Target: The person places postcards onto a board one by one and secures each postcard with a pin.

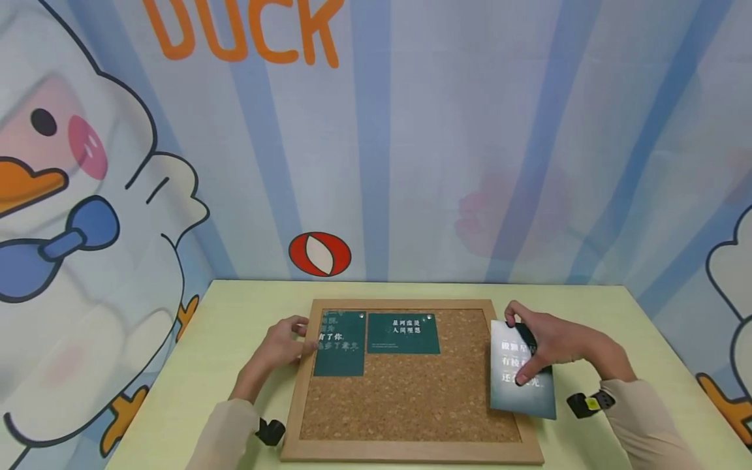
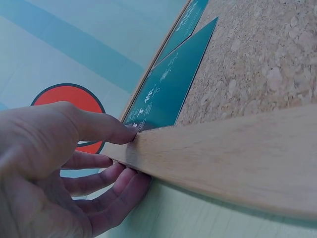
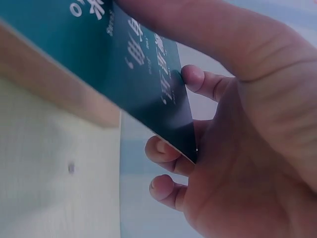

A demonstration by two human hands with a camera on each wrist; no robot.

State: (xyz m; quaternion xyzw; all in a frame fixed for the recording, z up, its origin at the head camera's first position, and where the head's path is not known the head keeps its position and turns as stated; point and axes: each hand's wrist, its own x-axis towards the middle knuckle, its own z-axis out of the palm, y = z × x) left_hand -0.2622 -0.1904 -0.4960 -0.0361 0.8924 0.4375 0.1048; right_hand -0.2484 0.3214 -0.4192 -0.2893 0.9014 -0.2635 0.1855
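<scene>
A wood-framed cork board (image 1: pixel 405 398) lies flat on the table. My left hand (image 1: pixel 284 341) grips its left edge near the top corner, thumb on the frame and fingers against the side, as the left wrist view shows. Two dark green cards with white writing are on the cork: an upright one (image 1: pixel 341 359) at the top left and a sideways one (image 1: pixel 405 343) beside it. Each has a silvery pin near its upper right corner. Over the board's right edge, my right hand (image 1: pixel 552 339) holds another green card (image 3: pixel 114 59), thumb across its printed face and fingers behind it.
The pale yellow table (image 1: pixel 235 326) extends round the board. A small dark thing (image 3: pixel 71 167) sits on the tabletop in the right wrist view. Behind the table hangs a striped blue cloth (image 1: pixel 411 163) with cartoon ducks.
</scene>
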